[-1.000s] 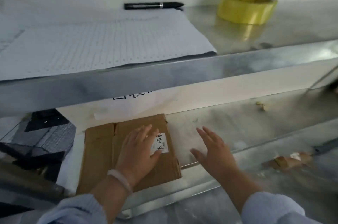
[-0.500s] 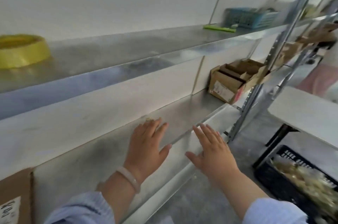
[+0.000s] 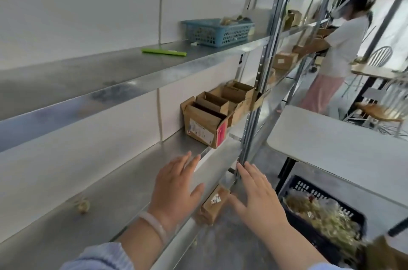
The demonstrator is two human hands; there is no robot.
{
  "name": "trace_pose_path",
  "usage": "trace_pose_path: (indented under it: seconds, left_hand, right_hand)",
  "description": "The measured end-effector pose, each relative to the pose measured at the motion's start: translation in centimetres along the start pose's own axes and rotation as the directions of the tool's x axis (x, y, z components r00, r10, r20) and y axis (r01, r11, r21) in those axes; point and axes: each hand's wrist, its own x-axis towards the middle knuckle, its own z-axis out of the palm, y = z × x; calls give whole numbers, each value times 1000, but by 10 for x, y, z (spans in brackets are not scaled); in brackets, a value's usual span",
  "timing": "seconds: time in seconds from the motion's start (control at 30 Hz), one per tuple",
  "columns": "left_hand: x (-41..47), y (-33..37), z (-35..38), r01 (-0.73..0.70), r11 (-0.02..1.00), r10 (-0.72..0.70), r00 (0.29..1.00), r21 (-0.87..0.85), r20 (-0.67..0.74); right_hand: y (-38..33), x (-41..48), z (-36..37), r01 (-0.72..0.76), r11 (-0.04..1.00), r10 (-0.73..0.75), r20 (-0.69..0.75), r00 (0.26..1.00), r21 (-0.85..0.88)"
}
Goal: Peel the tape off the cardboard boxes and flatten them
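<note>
The cardboard boxes (image 3: 207, 122) sit in a bunch at the far end of the lower shelf (image 3: 123, 181), close to the metal post (image 3: 257, 93). Their tops are open and the flaps stick up. They look empty, so I think they are light. The sides should be stiff but bend easily at the folds. Any tape on them will be thin and sticky and may rip if pulled fast. A good place to hold is the two side walls of the nearest box, the one with the white label and pink sticker. The left hand (image 3: 176, 186) is flat over the front edge of the shelf, with its fingers straight and spread, and it holds nothing. The right hand (image 3: 258, 199) is flat and spread too, out past the shelf edge, and also holds nothing. Both are near the boxes but not touching them. A small box (image 3: 213, 205) shows lower down between the hands, and I cannot tell what it rests on. The post could get in the way of pulling the boxes out. A white table (image 3: 331, 144) and a black crate (image 3: 320, 210) of scraps are close on the right. A blue basket (image 3: 218, 31) and a green pen (image 3: 164, 52) lie on the shelf above, out of the way. Another person (image 3: 344, 38) stands far off.
</note>
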Motion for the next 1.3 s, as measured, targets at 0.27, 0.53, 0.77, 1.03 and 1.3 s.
trace_pose_path:
  seconds: [0.27, 0.53, 0.77, 1.03, 1.3]
  left_hand:
    - [117, -14, 68, 74, 995, -69, 995, -73, 66]
    - [204, -20, 103, 253, 953, -217, 954, -169, 205]
    - [236, -18, 114, 497, 826, -441, 864, -266, 244]
    - [249, -10, 125, 672, 422, -726, 653, -608, 217]
    - [244, -18, 100, 753, 308, -829, 512, -581, 224]
  right_hand:
    - [62, 117, 0, -107, 991, 100, 81, 992, 79]
    - [94, 228, 13, -153, 970, 108, 230, 967, 190]
    - [118, 315, 42, -301, 855, 97, 440, 893, 422]
    - [131, 345, 68, -166, 832, -139, 488, 862, 529]
    - [104, 349, 74, 135, 721, -582, 489, 650, 679]
